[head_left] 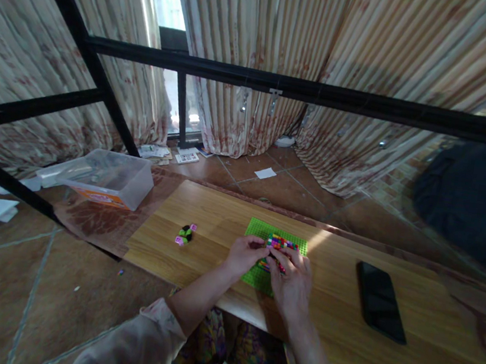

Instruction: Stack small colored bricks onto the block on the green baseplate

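Observation:
On the wooden board lies a green studded baseplate (pixel 259 227) bearing a low structure of many-coloured toy bricks (pixel 282 242). My left hand (pixel 246 255) comes in from the plate's left side, its thumb and fingers closed in a pinch at the structure's left edge. My right hand (pixel 293 278) reaches over the front of the bricks, fingers bent and closed, its tips meeting those of my left hand. Whatever sits between the fingertips is too small and covered to name. Part of the brick structure is hidden under my right hand.
Left on the board is a small cluster of black, lime and pink pieces (pixel 185 234). A black phone (pixel 381 300) lies to the right. Beyond the board's left end stands a clear plastic bin (pixel 112 174). A black metal bar (pixel 239 74) crosses in front of the curtains (pixel 264 23).

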